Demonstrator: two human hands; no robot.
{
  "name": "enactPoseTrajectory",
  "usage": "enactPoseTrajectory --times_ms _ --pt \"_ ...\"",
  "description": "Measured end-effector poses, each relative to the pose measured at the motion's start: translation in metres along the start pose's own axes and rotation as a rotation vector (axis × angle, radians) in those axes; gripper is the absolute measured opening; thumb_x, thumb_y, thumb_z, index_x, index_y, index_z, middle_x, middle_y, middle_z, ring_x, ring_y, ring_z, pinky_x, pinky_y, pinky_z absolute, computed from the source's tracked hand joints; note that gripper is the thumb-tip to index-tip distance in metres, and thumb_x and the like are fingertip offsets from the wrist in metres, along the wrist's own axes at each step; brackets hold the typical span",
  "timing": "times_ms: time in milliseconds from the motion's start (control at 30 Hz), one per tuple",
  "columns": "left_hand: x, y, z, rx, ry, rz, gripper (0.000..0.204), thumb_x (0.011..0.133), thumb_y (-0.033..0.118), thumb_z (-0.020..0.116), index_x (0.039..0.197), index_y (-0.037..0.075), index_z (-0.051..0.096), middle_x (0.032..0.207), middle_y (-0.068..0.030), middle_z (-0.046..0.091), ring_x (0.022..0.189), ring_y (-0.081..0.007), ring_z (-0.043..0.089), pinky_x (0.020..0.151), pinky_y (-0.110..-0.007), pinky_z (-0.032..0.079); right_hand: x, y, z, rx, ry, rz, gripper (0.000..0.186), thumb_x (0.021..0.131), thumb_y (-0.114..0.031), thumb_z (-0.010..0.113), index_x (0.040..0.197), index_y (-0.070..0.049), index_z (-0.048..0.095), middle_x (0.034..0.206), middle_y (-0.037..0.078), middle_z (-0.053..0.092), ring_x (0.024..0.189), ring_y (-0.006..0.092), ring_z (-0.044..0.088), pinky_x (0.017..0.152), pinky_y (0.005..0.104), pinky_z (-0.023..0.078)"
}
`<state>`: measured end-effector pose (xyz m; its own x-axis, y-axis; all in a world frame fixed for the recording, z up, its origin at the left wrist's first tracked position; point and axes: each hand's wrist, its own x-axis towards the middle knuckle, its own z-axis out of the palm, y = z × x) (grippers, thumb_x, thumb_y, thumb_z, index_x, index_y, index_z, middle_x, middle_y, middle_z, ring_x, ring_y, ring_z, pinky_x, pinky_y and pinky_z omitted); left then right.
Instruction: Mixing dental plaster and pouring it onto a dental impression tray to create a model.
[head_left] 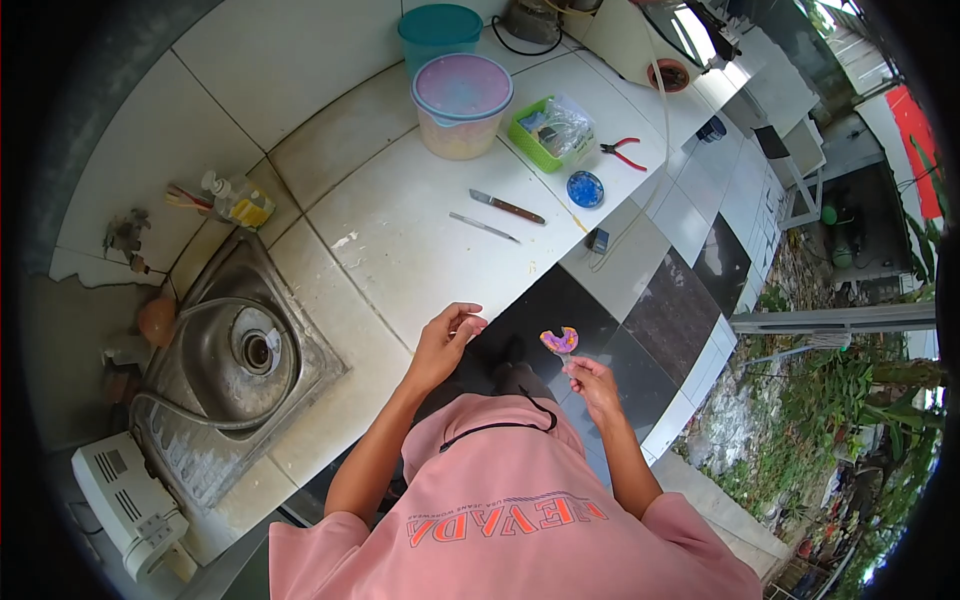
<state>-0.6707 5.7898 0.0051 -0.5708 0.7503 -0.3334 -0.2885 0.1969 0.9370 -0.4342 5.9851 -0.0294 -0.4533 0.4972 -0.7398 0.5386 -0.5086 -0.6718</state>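
My right hand [594, 384] is closed on the short handle of a dental impression tray [557, 342], held up over the floor beyond the counter's edge. The tray is horseshoe-shaped and filled with pinkish-purple material with yellow patches. At the counter's front edge, my left hand [446, 344] is loosely bent, with nothing visible in it. Beyond it on the white counter lie a knife with a brown handle [507, 206] and a slim metal tool [484, 228]. A round blue lidded tin or disc [585, 189] lies farther right.
A steel sink [225, 345] is at left, with a soap bottle [238, 199] behind it. At the back stand a pink-lidded tub [462, 105], a teal-lidded container [438, 35] and a green basket [548, 135] beside red-handled pliers [622, 154]. Plants [850, 400] grow beyond the tiled floor at right.
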Motion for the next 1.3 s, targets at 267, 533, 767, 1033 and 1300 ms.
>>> enactPoseTrajectory --times_ms 267,533,767,1033,1300 --pt "0.127 0.044 0.052 0.075 -0.022 0.063 0.030 0.096 0.015 0.051 0.120 -0.002 0.055 0.103 -0.0120 0.068 0.092 -0.0169 0.064 0.084 -0.029 0.049 0.095 -0.135 -0.072 0.231 0.153 -0.283 0.026 0.091 -0.013 0.063 0.113 0.001 0.063 0.088 0.003 0.066 0.065 0.0046 0.051 0.057 0.0178 0.041" --pt "0.267 0.082 0.101 0.068 0.381 -0.121 0.051 0.097 0.028 0.052 0.134 -0.004 0.039 0.092 -0.0164 0.068 0.074 -0.0185 0.066 0.066 -0.029 0.052 0.249 -0.301 -0.118 -0.005 0.184 -0.483 0.029 0.093 -0.015 0.059 0.115 0.003 0.063 0.086 0.003 0.066 0.067 0.0066 0.054 0.059 0.0207 0.043" --pt "0.330 0.089 0.109 0.150 0.513 -0.269 0.063 0.097 0.035 0.049 0.138 -0.009 0.030 0.080 -0.0146 0.070 0.067 -0.0160 0.066 0.061 -0.028 0.050 0.354 -0.378 -0.094 -0.260 0.016 -0.494 0.028 0.087 -0.013 0.060 0.111 0.001 0.067 0.081 0.004 0.066 0.070 0.0105 0.059 0.060 0.0246 0.046" --pt "0.390 0.108 0.091 0.122 0.553 -0.241 0.050 0.099 0.023 0.045 0.137 -0.007 0.032 0.077 -0.0120 0.070 0.063 -0.0148 0.064 0.060 -0.027 0.049 0.335 -0.379 -0.092 -0.628 0.278 -0.975 0.032 0.086 -0.013 0.066 0.117 -0.005 0.060 0.112 0.012 0.060 0.066 0.0214 0.061 0.069 0.0345 0.051" --pt "0.382 0.120 0.069 0.166 0.472 -0.046 0.042 0.098 0.021 0.048 0.132 -0.003 0.045 0.098 -0.0113 0.069 0.081 -0.0141 0.063 0.073 -0.027 0.049 0.264 -0.309 -0.051 -1.097 -0.524 -1.145 0.085 0.068 -0.027 0.080 0.141 -0.010 0.041 0.138 0.016 0.042 0.123 0.0328 0.041 0.099 0.0473 0.036"
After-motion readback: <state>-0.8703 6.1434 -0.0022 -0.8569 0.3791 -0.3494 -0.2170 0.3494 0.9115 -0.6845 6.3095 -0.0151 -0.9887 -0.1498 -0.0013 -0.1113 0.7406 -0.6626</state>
